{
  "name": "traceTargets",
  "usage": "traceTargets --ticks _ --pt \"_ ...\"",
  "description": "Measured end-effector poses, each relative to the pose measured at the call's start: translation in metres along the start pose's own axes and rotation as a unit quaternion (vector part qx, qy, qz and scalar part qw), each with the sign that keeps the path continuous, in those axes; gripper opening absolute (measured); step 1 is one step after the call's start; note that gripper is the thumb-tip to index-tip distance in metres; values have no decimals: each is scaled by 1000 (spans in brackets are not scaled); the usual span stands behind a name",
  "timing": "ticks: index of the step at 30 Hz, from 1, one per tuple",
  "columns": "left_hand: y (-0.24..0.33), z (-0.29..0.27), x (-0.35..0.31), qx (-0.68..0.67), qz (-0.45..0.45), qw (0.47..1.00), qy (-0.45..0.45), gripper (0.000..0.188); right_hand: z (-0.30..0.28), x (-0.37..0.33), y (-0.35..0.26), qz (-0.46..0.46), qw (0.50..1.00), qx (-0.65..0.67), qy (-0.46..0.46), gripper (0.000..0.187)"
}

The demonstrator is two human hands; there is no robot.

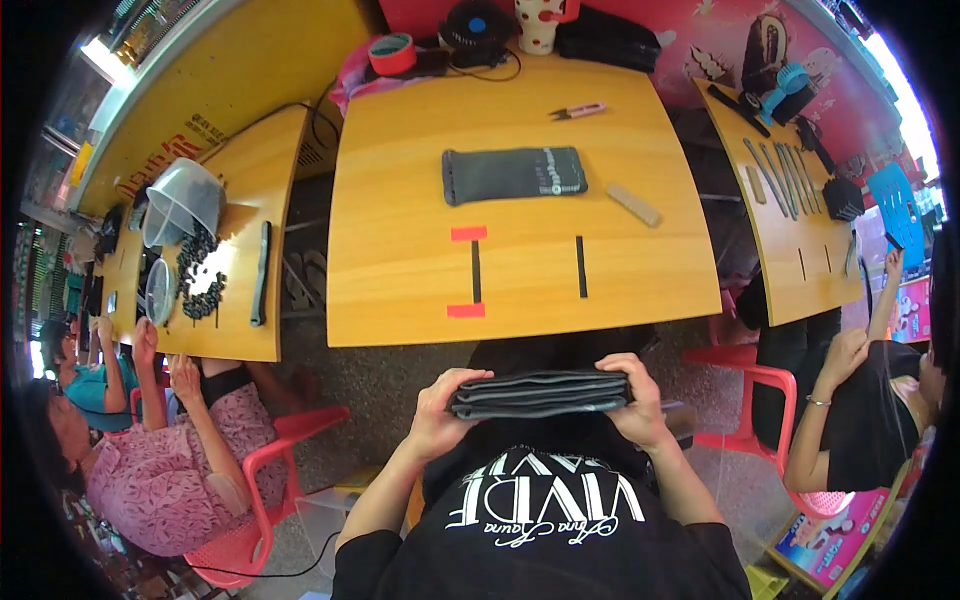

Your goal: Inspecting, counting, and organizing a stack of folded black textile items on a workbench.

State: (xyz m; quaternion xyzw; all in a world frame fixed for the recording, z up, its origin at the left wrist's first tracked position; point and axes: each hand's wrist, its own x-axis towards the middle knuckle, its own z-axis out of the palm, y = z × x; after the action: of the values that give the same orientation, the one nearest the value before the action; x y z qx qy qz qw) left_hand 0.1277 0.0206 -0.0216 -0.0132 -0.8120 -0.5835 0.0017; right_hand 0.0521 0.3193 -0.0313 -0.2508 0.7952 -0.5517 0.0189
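Left hand (438, 418) toward 7 o'clock from centre; right hand (642, 408) toward 4 o'clock, roughly level with left, apart. Both gripping, turned inward, fingers partly hidden. Bare left forearm (388, 495) slants toward 1 o'clock, right forearm (684, 482) toward 11 o'clock.

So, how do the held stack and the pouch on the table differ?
The stack has several layers; the pouch looks like one flat piece. The stack is held off the table, while the pouch rests on it. The stack shows mainly its edges; the pouch shows a face with pale print. Both are dark.
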Motion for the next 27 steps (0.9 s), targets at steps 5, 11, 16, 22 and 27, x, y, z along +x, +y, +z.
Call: traceTargets --ticks 5,11,16,22,27 --pt "-20 2 -8 -10 37 999 4 50 5 -18 -1 54 997 51 -35 53" --pt "-18 -2 -10 1 27 1000 -17 46 -29 -16 -11 131 964 184 -139 59" --pt "-18 -4 -13 -18 18 999 -34 48 -32 -12 -5 78 969 142 -185 35" --pt "-19 -7 -21 -37 8 998 -51 48 -37 -1 -2 106 940 168 -277 26" --pt "-25 -7 -23 -64 -11 997 -49 47 -33 1 7 67 945 177 -267 22"
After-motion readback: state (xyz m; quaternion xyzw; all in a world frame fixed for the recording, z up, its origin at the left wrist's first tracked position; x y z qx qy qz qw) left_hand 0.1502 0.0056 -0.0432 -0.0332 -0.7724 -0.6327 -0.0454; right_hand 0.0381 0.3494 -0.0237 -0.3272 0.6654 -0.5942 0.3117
